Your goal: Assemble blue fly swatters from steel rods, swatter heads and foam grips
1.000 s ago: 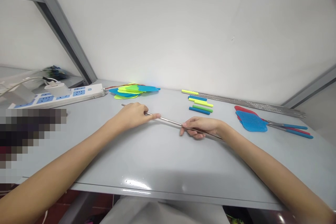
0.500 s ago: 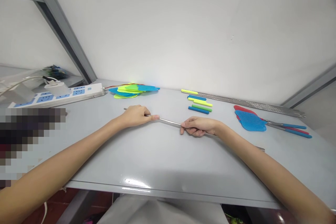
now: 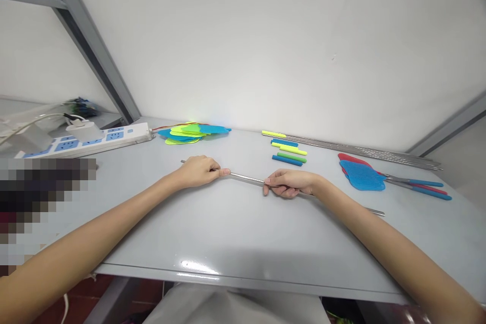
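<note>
Grey table [image 3: 228, 235]: metal rod [image 3: 246, 178] nearer me than coloured tubes [image 3: 293, 150].
My left hand [image 3: 199, 171] and right hand [image 3: 290, 182] grasp it, spaced apart, presumably for steadiness.

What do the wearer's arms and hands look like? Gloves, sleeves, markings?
Left hand and right hand are ungloved, with no rings, wristwear, cables or markings visible. Both forearms look bare, slender; no sleeve clearly shows.

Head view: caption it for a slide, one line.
Left hand and right hand grip a metal rod at a grey table, coloured tubes behind, fly swatters to the right.
</note>
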Demonstrator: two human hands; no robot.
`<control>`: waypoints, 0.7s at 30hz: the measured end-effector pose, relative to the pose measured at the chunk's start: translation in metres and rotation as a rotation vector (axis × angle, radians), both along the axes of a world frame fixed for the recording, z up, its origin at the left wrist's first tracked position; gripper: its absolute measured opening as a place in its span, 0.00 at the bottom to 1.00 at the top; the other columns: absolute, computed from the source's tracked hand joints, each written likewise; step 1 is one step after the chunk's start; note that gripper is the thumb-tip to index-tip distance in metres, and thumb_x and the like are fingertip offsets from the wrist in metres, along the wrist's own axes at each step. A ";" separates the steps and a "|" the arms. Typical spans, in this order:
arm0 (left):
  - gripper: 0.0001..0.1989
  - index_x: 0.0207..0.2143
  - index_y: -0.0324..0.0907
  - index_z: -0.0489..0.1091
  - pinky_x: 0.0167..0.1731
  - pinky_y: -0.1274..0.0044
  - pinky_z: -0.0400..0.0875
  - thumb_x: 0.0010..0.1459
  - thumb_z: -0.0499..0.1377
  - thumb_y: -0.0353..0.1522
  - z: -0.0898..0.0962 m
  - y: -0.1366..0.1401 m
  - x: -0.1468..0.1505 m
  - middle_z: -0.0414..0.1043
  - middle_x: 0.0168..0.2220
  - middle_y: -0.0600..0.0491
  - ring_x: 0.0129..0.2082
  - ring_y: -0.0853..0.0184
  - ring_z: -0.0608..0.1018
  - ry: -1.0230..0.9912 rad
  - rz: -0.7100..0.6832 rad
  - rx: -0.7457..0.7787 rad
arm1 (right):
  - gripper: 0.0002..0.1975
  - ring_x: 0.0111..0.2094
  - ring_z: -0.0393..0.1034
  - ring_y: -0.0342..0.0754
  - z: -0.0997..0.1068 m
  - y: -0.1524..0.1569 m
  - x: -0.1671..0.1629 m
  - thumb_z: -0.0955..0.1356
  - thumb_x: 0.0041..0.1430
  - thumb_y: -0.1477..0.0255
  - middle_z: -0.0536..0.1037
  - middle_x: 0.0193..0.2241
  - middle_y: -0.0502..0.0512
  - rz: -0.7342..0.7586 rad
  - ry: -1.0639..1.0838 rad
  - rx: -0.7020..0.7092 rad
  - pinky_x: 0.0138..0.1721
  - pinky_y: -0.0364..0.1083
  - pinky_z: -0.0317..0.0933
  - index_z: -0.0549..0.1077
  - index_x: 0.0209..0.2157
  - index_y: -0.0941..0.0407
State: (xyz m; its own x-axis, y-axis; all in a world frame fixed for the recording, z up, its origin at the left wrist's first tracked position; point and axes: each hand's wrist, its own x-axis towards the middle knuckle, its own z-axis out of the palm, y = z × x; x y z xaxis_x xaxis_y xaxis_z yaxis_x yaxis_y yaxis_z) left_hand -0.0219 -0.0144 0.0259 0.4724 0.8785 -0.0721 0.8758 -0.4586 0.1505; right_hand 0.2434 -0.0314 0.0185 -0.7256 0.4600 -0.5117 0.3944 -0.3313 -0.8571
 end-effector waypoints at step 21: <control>0.25 0.22 0.42 0.67 0.21 0.78 0.50 0.53 0.39 0.46 -0.009 -0.005 0.002 0.67 0.20 0.52 0.22 0.68 0.67 -0.036 -0.080 0.018 | 0.16 0.13 0.39 0.32 -0.002 0.002 0.003 0.61 0.52 0.62 0.47 0.15 0.43 0.023 -0.010 -0.005 0.10 0.35 0.34 0.67 0.33 0.62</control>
State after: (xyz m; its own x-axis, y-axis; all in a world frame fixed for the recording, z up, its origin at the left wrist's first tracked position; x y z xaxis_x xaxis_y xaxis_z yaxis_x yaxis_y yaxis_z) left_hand -0.0198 -0.0189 0.0172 0.5434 0.8386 -0.0386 0.8303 -0.5301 0.1721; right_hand 0.2460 -0.0291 0.0168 -0.7309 0.4408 -0.5211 0.4100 -0.3268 -0.8515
